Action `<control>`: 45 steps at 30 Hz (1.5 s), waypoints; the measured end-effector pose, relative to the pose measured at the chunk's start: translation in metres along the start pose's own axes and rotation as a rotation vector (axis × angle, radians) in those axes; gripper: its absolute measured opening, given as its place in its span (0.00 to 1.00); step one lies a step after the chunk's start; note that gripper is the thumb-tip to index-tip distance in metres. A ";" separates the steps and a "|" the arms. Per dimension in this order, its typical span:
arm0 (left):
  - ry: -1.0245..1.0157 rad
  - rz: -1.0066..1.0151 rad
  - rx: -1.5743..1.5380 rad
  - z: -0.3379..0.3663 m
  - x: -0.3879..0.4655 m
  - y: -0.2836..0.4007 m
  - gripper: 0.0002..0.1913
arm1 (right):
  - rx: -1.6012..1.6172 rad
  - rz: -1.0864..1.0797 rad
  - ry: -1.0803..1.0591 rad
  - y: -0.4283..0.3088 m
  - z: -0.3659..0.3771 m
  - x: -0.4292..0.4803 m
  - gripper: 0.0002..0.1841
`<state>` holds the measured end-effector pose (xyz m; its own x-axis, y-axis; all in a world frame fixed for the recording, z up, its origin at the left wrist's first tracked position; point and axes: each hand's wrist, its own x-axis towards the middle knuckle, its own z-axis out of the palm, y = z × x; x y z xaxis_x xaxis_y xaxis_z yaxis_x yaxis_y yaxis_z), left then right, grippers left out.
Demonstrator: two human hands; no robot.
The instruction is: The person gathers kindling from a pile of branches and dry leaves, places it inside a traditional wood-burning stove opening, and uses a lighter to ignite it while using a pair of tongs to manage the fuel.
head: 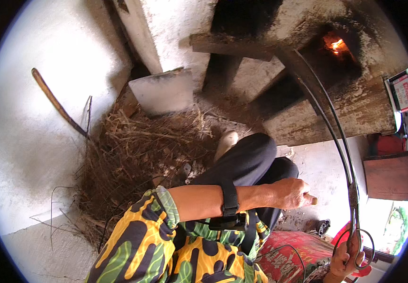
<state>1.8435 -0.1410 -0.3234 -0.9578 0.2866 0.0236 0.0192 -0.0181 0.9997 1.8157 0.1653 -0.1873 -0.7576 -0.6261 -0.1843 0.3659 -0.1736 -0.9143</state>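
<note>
My left hand (290,194), with a black band on its wrist, is curled closed over my dark-trousered knees. Nothing can be made out in it; a small tan tip at its finger end is unclear. At the lower right, my right hand (345,260) grips the looped handles of long metal fire tongs (353,194). Their two thin arms curve up and left in front of the stove, their far ends blurred against its dark front. Flames (337,45) glow inside the sooty stove opening (349,60), to the right of the tong ends.
Dry twigs and brushwood (147,141) lie left of my legs, with a curved stick (57,106) leaning on the wall. A pale panel (163,92) stands behind the pile. A red printed sack (296,249) lies by my right side, and a brown box (391,177) stands at right.
</note>
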 end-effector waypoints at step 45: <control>0.298 -0.987 1.213 -0.277 -0.280 -0.237 0.13 | 0.101 0.673 0.144 0.039 0.101 0.180 0.44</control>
<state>2.0278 -0.4823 -0.5700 -0.7489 -0.4688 -0.4683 -0.5482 0.8353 0.0406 1.7482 -0.0314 -0.2195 -0.4098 -0.5167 -0.7518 0.8244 0.1430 -0.5477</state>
